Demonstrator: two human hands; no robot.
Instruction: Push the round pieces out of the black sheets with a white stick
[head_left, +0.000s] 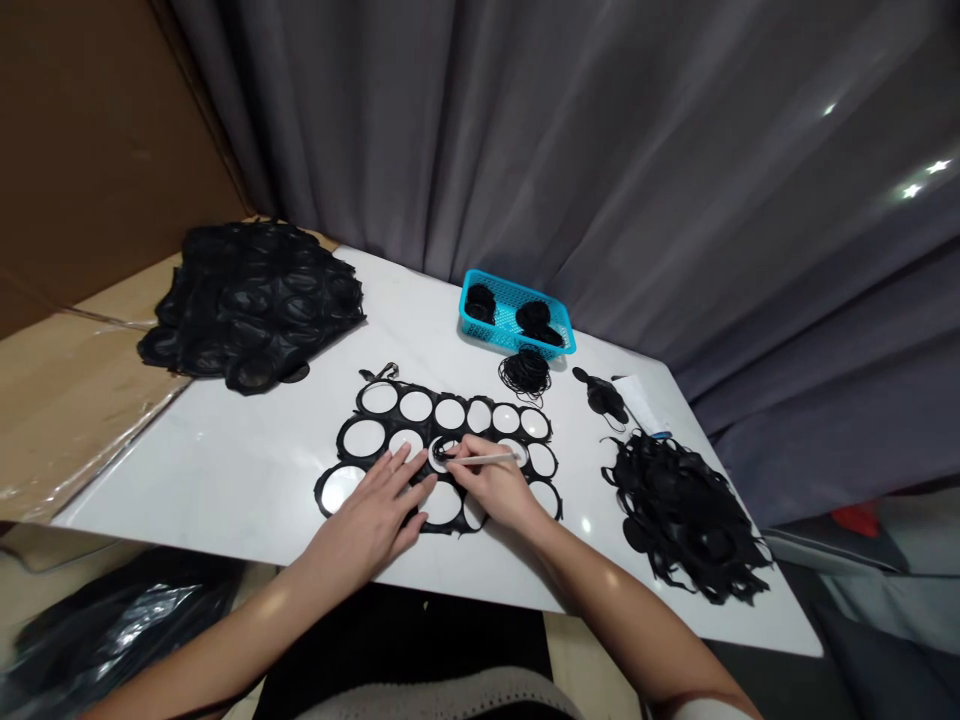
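White counter (187,480) carries a black scrap heap (686,520) at right and a black punched sheet (397,400) under both hands. Blue mesh basket (487,335) holds black discs (480,303). Left hand (371,510) lies open on the sheet; right hand (487,483) pinches a thin pick (484,459), tip at one hole.

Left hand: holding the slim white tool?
No, the left hand lies open on the black cut-out sheet, while the slim white tool is pinched in the right hand.
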